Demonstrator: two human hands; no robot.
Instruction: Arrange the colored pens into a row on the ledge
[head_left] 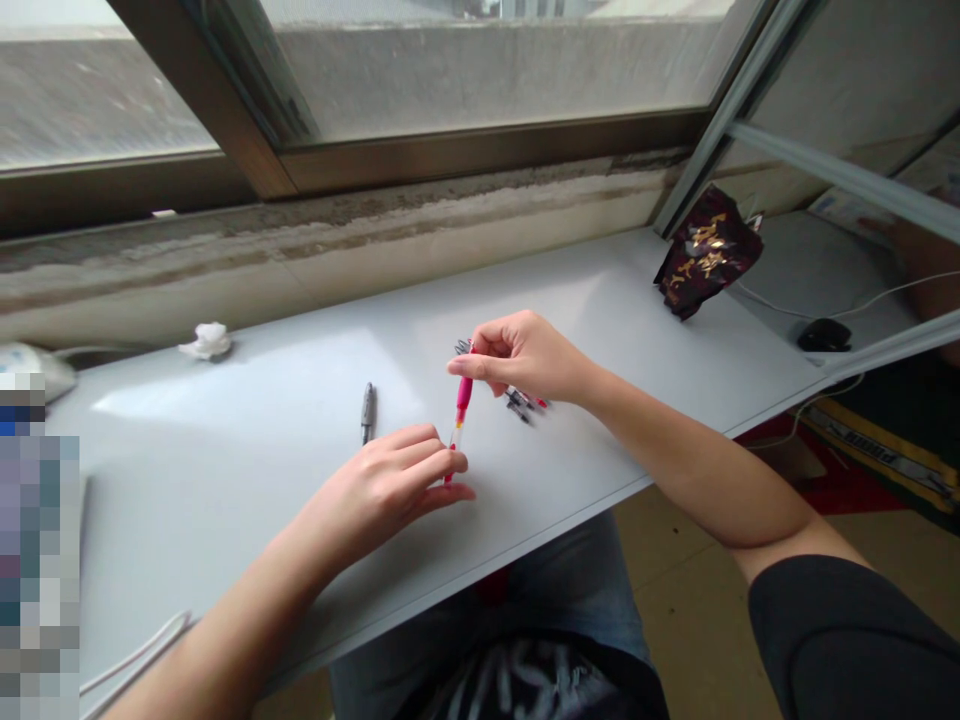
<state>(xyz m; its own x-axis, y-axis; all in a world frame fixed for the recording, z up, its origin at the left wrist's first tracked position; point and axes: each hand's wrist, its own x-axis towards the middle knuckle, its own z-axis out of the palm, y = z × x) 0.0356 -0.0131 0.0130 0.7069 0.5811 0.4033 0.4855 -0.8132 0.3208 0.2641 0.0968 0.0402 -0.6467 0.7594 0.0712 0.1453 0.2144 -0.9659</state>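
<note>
A pink pen (464, 392) stands nearly upright between my two hands over the white desk. The fingers of my right hand (525, 355) pinch its upper end. My left hand (401, 475) has thumb and fingers closed around its lower end, where a pink-red tip shows. Between the hands, a clear section with a bit of yellow is visible. To the left lies a grey pen (367, 410), its near end partly behind my left hand. Several dark and red pens (519, 405) lie beyond my right hand, which partly covers them.
Crumpled white tissue (208, 341) sits near the wall on the left. A dark wrapper bag (709, 250) with gold lettering stands by a metal frame (847, 170) at the right, with a black object (825, 335) beyond. A white cable (142, 660) runs at the lower left.
</note>
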